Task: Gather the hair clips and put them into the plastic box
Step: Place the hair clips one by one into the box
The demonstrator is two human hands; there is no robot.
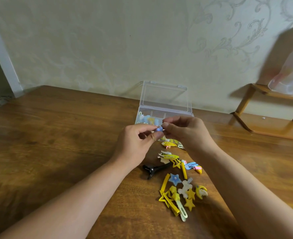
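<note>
On wooden table point(56, 144), hair clips point(180, 188), papered wall point(108, 40)

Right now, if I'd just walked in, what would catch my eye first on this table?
Probably the two hands meeting mid-table: the left hand and right hand together pinch a small blue hair clip. Just behind them a clear plastic box stands with its lid up, some clips already inside. Nearer the person, a bright scatter of yellow star clips and a black claw clip lies on the wooden table.
</note>
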